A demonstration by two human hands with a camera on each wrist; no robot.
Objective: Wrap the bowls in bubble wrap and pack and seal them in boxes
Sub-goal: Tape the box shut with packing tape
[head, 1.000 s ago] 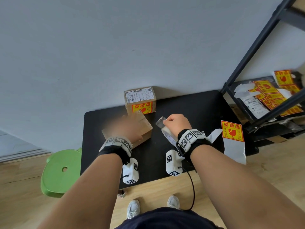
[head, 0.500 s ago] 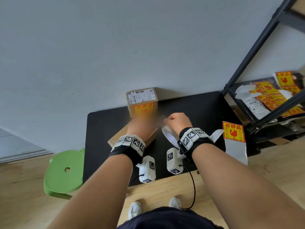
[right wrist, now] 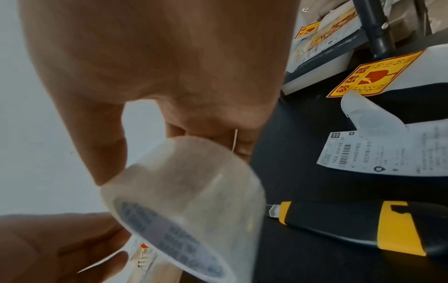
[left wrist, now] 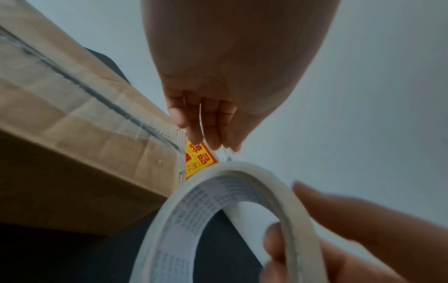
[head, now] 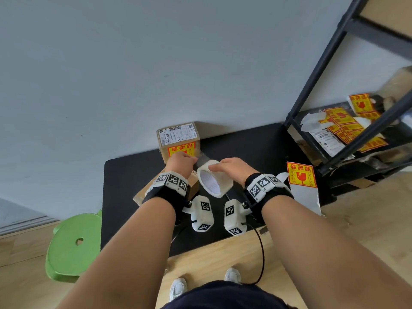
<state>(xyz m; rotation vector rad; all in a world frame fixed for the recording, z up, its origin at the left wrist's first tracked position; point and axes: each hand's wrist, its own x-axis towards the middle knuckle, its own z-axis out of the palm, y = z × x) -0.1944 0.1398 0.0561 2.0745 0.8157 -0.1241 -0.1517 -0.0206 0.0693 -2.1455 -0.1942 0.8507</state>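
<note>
Grey wall point(head: 156, 63), wooden floor point(head: 356, 230), green stool point(head: 73, 244), black shelving point(head: 334, 74)

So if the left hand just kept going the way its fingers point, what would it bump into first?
Probably the sealed box with the yellow fragile sticker: the left hand points straight at it, then the wall. Depth is unclear.

Head view looks steeply down at the black table point(head: 138, 175) at frame centre — both wrist views, close beneath the palms, share the tape roll point(left wrist: 218, 220).
</note>
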